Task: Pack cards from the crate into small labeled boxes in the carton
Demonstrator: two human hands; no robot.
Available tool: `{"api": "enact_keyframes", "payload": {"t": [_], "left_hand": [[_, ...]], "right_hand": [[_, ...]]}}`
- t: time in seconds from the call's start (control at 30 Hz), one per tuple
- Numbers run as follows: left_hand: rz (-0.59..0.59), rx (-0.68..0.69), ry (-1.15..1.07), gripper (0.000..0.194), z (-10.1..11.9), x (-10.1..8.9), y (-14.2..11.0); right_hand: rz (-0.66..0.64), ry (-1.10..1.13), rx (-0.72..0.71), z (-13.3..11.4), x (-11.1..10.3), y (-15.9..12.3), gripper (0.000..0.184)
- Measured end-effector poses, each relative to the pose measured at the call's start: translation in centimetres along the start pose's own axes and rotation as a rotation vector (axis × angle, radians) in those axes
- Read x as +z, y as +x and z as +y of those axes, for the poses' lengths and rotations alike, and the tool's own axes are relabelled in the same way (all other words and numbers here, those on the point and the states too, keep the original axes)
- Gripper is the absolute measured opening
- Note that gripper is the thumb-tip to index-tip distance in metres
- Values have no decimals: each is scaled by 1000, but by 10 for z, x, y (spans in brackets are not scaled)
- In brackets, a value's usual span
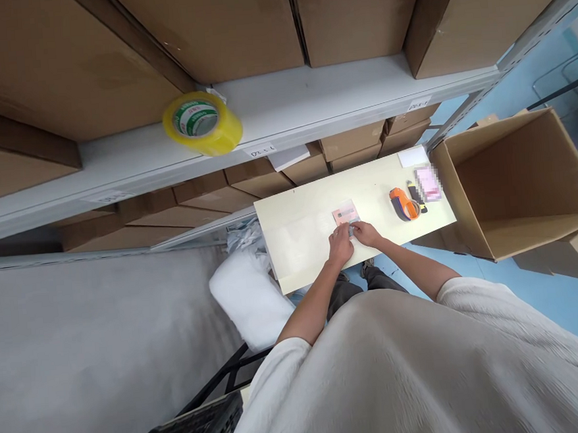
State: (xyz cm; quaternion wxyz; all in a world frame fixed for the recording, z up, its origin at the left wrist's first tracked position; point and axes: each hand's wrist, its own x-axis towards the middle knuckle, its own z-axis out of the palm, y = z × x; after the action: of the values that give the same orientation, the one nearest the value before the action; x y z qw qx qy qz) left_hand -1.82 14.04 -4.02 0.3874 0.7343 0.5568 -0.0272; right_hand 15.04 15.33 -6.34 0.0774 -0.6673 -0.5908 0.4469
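Note:
My left hand (340, 244) and my right hand (366, 234) meet near the front edge of a cream-coloured table (305, 235). Their fingers are closed and almost touch around a small greyish piece (351, 230), too small to make out. Just beyond the fingertips a pink printed card or packet (345, 212) lies flat, its near part covered by my hands. To the right of my right hand is an orange tape dispenser (401, 203), with a yellow-and-black cutter (416, 196) beside it.
A blurred pink item (428, 184) and white paper (413, 157) lie at the table's right end. An open carton (498, 241) stands beyond. Yellow tape (203, 125) rests on the grey shelf (310, 95) overhead. A white bundle (242, 292) sits left.

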Motion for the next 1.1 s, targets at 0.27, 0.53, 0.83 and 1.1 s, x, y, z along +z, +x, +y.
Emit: {"api": "enact_keyframes", "payload": {"t": [0.27, 0.53, 0.83, 1.1], "left_hand": [[-54, 22, 44, 75, 0, -1, 5], [8, -85, -128, 49, 1, -1, 13], [179, -203, -399, 33, -3, -13, 2], [290, -406, -629, 16, -50, -17, -16]], "right_hand": [[241, 55, 323, 4, -11, 9, 43], [189, 156, 393, -4, -12, 18, 19], [187, 382, 190, -42, 0, 6, 58], [-8, 531, 153, -72, 33, 15, 37]]}}
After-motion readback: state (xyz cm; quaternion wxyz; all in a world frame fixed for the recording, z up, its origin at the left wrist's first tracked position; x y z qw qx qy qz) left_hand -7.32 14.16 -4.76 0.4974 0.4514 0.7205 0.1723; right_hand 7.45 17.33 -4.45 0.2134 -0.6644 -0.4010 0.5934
